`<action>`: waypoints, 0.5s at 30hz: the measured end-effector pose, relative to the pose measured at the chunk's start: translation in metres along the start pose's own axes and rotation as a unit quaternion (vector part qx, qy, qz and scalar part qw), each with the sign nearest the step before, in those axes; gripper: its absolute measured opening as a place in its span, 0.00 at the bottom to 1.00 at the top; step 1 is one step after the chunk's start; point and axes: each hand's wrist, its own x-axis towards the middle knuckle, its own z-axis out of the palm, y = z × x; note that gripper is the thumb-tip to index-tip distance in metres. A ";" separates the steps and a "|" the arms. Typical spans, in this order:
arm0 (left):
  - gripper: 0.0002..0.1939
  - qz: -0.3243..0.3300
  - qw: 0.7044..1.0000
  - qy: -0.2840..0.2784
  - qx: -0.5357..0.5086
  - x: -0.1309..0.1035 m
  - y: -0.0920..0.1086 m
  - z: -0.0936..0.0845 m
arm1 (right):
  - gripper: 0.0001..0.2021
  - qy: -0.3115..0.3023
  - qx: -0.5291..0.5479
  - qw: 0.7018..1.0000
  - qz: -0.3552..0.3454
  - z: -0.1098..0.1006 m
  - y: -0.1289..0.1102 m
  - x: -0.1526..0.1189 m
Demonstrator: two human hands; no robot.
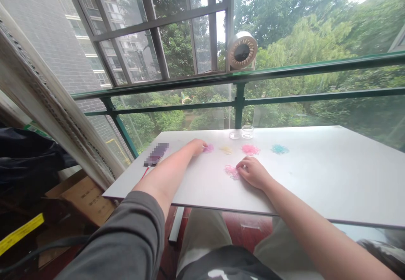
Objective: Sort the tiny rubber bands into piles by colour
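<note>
My left hand (198, 147) reaches across the white table (316, 174), its fingertips at a small purple pile (208, 148); the fingers are closed, and anything between them is too small to make out. Nearer to me, my right hand (251, 171) rests with bent fingers at the right edge of a mixed pink pile (231, 171). Its fingertips are pressed together, and what they hold is too small to name. Right of the purple pile lie a yellow pile (225, 149), a bright pink pile (250, 149) and a teal pile (280, 148).
A clear round container (247, 131) and a flat clear lid (234, 135) stand at the table's back edge. A phone (157, 153) with a red cord lies at the left. Behind the table runs a green railing (190, 82); a cardboard box (88, 197) sits lower left.
</note>
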 end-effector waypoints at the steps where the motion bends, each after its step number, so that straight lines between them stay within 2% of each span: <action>1: 0.17 0.001 1.000 -0.003 0.004 0.000 0.001 0.001 | 0.10 0.001 0.001 1.000 0.000 0.000 0.000 0.000; 6: 0.17 0.006 1.000 -0.012 0.015 0.000 0.003 0.002 | 0.09 0.000 0.005 1.000 0.001 0.000 -0.001 0.000; 15: 0.30 0.025 0.999 -0.012 -0.031 0.000 0.004 -0.001 | 0.10 -0.008 0.000 1.000 0.004 -0.001 -0.001 0.001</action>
